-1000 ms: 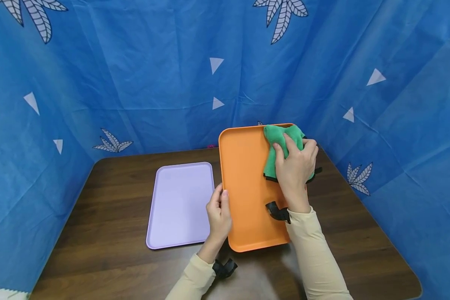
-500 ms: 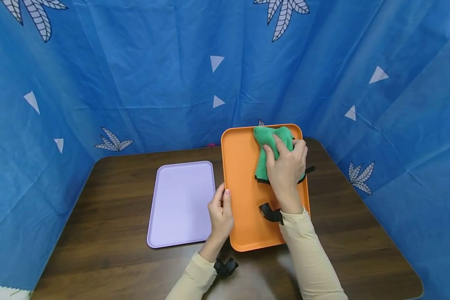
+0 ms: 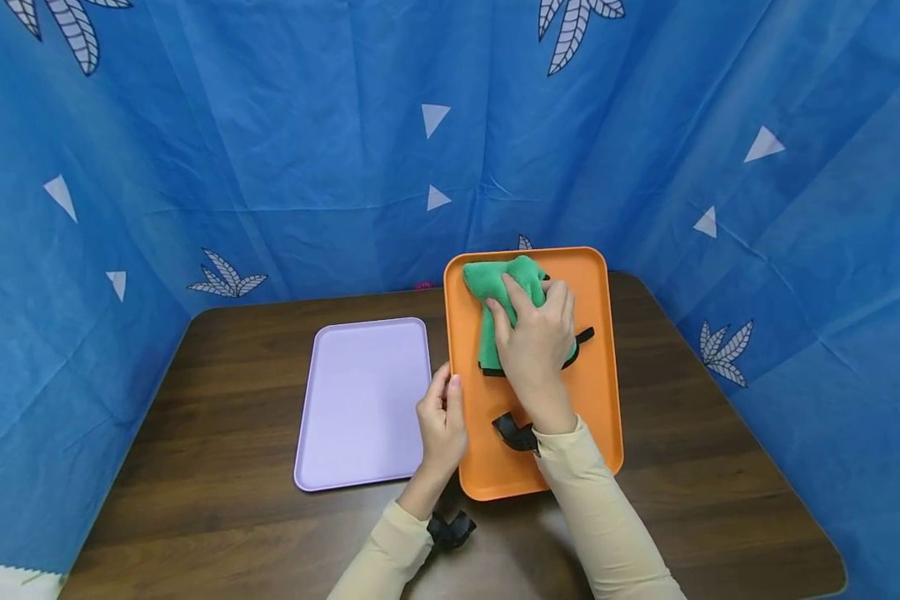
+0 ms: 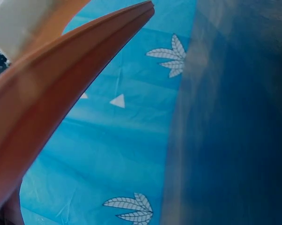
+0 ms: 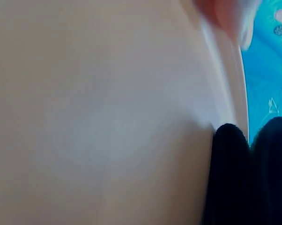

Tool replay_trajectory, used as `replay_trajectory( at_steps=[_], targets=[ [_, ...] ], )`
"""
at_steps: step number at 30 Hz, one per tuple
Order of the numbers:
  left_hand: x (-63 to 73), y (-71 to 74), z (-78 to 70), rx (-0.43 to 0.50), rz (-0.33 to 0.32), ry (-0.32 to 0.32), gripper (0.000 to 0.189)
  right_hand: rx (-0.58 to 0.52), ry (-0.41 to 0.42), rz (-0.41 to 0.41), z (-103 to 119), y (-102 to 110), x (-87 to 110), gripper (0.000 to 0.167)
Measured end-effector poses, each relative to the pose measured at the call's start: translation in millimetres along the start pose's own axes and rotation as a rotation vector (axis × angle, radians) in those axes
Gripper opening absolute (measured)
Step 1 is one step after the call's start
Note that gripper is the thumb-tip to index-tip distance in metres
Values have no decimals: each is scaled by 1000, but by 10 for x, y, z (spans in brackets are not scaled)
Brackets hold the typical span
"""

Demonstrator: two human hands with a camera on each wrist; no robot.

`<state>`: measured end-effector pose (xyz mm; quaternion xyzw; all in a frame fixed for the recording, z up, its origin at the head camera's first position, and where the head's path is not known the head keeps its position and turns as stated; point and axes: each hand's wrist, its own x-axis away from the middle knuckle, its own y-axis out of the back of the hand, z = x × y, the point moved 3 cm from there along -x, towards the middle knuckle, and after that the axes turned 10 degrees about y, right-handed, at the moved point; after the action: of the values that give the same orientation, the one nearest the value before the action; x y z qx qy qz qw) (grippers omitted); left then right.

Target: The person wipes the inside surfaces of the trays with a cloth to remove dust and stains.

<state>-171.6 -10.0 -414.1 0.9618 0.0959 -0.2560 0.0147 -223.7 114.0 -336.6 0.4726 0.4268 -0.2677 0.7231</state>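
Head view from above, forward and down; wrist views close-up; blue curtain (image 3: 307, 150) in all

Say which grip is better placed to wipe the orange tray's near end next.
Right, most likely: the right grip holds the cloth over the orange tray, while the left grip is busy holding that tray's left edge.

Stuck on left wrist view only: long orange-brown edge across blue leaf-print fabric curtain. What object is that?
Observer: An orange, plastic-looking rectangular tray, its left side gripped by the person's left hand.
Operator: Other hand?
Observer: The right hand holds a green, black-edged fabric cloth over the tray's inner face.
Operator: Anything left of that?
Observer: A lilac, plastic-looking rectangular tray, lying flat on the dark brown wood-grain table.
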Motion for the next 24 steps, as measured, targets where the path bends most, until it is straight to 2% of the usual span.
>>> replay_trajectory(
  at_steps=[4,12,19,22,24],
  targets=[
    [-8,-11,22,-5,-12,-7,23,8,47,13,104,-36,26,34],
    [-6,-41,381,-20,-47,7,24,1,100,27,214,-103,80,33],
    [-28,9,391,-23,-62,39,23,-31,115,15,215,-114,47,33],
    [-46,29,354,-37,-64,49,24,-34,112,19,208,-117,33,34],
    [-56,39,276,-40,-57,49,23,-34,108,23,202,-117,26,34]
  ],
)
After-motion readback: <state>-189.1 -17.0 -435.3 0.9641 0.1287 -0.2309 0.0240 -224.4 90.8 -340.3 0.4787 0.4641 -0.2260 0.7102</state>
